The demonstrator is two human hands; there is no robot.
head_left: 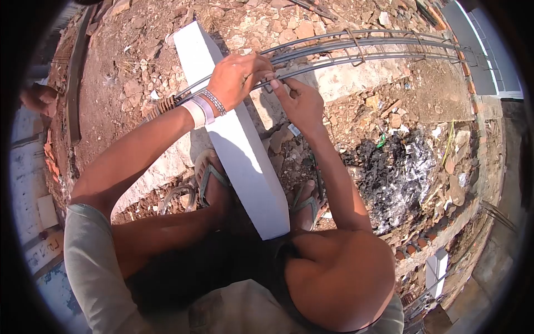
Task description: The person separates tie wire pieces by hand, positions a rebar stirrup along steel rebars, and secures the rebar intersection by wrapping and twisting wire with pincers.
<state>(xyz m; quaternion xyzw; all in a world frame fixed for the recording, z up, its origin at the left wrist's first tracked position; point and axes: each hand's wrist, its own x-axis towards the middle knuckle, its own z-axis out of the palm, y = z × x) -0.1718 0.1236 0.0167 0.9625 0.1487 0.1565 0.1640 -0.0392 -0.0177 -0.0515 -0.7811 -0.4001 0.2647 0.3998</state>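
Note:
A cage of long steel rebar [311, 51] runs across a long white block [236, 139], which slopes down between my feet. My left hand [236, 78], with bracelets at the wrist, is closed over the bars above the block, its fingertips pinched together. Just to the right, my right hand [300, 103] pinches at the lower bar with thumb and index finger. A small bent metal end [268, 88] shows under the fingertips; the rest of it is hidden. Further right, square stirrups [355, 47] stand around the bars. Bunched stirrups [161, 107] sit left of my left wrist.
Broken stone and rubble [133, 83] cover the ground. A patch of black and grey ash [395, 172] lies to the right. Another white block [436, 273] is at lower right. My sandalled feet [214, 178] flank the long block. Someone's hand [40, 100] shows at far left.

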